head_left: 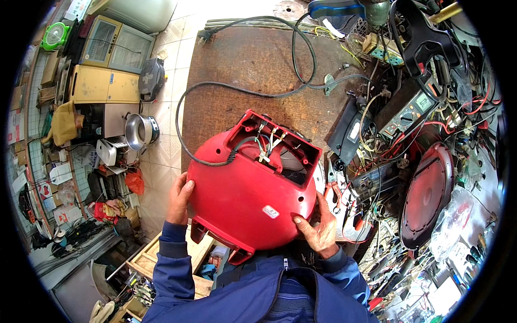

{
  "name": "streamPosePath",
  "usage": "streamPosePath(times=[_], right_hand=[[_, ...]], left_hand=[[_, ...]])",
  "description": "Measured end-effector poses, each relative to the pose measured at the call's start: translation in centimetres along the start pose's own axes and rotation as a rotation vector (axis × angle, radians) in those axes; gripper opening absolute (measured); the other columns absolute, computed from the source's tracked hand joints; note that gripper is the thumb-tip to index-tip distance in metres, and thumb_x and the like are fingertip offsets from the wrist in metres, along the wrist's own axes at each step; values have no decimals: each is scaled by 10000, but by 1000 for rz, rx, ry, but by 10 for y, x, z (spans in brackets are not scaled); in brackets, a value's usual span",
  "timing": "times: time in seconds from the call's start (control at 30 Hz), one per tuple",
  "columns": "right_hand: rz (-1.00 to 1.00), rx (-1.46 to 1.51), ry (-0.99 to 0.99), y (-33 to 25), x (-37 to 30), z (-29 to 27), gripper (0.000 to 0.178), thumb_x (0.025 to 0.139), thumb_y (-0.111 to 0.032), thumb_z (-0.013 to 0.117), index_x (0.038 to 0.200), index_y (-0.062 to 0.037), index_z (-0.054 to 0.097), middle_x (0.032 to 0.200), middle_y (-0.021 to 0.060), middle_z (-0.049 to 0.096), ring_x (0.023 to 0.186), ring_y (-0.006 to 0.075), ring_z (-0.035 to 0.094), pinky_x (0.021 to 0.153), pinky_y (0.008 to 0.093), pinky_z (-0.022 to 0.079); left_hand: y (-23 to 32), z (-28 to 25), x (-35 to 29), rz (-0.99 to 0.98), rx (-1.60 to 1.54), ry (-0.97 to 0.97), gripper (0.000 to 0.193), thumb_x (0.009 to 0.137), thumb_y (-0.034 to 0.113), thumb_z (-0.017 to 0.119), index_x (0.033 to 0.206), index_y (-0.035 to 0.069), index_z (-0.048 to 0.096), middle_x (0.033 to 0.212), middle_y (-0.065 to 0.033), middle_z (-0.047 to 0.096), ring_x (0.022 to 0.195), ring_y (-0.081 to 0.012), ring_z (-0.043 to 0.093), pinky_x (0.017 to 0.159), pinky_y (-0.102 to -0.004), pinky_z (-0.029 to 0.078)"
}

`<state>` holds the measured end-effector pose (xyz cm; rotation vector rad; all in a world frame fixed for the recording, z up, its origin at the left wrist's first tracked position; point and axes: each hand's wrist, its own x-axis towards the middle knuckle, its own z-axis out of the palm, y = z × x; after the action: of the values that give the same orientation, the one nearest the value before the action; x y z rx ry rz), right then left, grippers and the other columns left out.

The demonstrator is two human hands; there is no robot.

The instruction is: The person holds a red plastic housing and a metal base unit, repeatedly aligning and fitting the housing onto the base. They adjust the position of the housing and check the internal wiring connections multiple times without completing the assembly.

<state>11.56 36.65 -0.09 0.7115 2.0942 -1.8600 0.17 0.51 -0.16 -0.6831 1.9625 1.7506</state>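
Note:
A round red appliance housing (242,188) rests tilted at the near edge of the workbench, its smooth outer shell up. My left hand (180,198) grips its left rim, the thumb on the shell. At the right side, my right hand (320,226) holds the rim with its thumb pressed on the red surface. An open compartment at the far side shows several wires (264,153) with pale connectors. From it a black power cord (231,88) loops across the bench to a plug at the far left. Two red feet or hinge lugs stick out near my body.
The brown workbench (231,59) spreads ahead. To the right are a multimeter (417,107), red-handled pliers (336,195), a dark red round pan (428,194) and tangled wires. A wooden drawer (144,261) lies lower left; a steel pot (139,132) stands beyond the tiled floor.

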Motion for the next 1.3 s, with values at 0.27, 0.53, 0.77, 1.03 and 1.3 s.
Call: streamPosePath(times=[0.27, 0.53, 0.77, 1.03, 1.3], right_hand=[[-24, -6, 17, 6, 0, 2, 882, 752, -324, 861, 1411, 78, 435, 1204, 258, 649, 1110, 305, 654, 951, 388, 513], [6, 37, -9, -5, 1, 1, 880, 767, -331, 852, 1421, 72, 423, 1198, 248, 654, 1100, 290, 657, 943, 375, 518], [-229, -427, 20, -18, 4, -10, 778, 795, -314, 832, 1364, 88, 484, 1181, 283, 639, 1102, 366, 655, 959, 391, 515], [-825, -736, 146, -123, 82, -23, 351, 727, -21, 750, 1068, -60, 678, 1119, 209, 628, 998, 404, 622, 850, 453, 524], [-888, -1175, -154, -151, 131, -6, 240, 769, -123, 616, 984, -44, 685, 1274, 190, 590, 1200, 371, 548, 1058, 505, 414]], left_hand=[[0, -2, 1, -4, 14, -16, 681, 918, 384, 672, 1386, -59, 449, 1311, -139, 565, 1218, -205, 532, 1072, -346, 384], [0, -1, 1, -1, 7, -16, 670, 923, 384, 662, 1390, -47, 451, 1318, -137, 560, 1227, -203, 524, 1073, -347, 382], [-5, -3, 0, -4, -10, -8, 651, 924, 375, 658, 1384, -40, 459, 1313, -135, 562, 1221, -205, 524, 1072, -348, 380], [-5, -3, 1, 27, 10, 16, 636, 924, 357, 658, 1369, -57, 468, 1302, -141, 568, 1205, -207, 528, 1068, -355, 385], [-8, -5, 4, 51, 41, 33, 661, 920, 361, 671, 1365, -81, 463, 1292, -162, 572, 1194, -220, 540, 1054, -350, 407]])
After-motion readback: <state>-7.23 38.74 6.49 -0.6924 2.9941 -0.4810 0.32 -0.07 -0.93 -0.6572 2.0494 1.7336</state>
